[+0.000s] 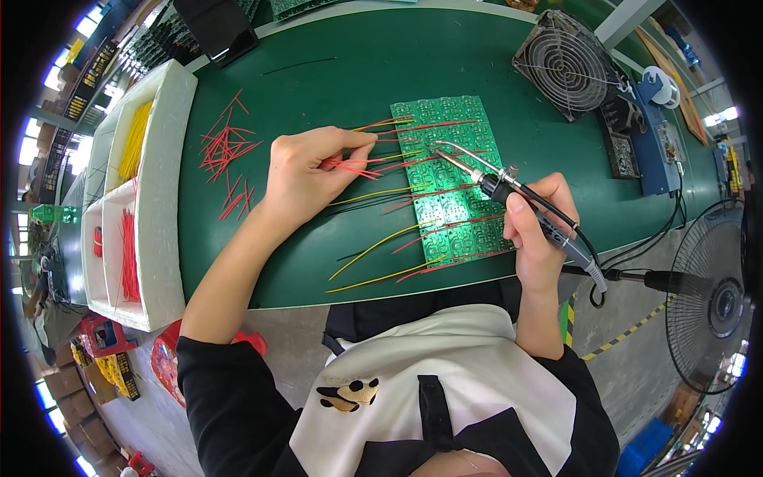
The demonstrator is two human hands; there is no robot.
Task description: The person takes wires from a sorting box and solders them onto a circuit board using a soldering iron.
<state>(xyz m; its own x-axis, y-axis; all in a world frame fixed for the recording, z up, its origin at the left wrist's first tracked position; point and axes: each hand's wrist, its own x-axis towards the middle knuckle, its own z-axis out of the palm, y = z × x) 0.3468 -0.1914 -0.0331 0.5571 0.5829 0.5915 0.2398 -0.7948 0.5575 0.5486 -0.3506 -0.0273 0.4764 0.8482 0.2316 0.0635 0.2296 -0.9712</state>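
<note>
A green panel of circuit boards [469, 211] lies on the green work table, with red, yellow and black wires trailing from its left side. My right hand [540, 230] grips a soldering iron [497, 188] that has a thin curved metal tube fixed beside it. The iron's tip points at the upper left part of the panel. My left hand [314, 163] is closed around several short red wires [350, 166], left of the panel. Between its thumb and fingertips a wire end reaches toward the panel near the iron's tip; the exact contact is too small to tell.
Loose red wires [226, 147] are scattered left of my hand. A white foam box [163, 230] with yellow and red wires stands at the left edge. A metal-grilled fan [564, 67] and blue soldering station [656, 143] sit at the back right. A black fan [715, 306] stands beyond the table's right.
</note>
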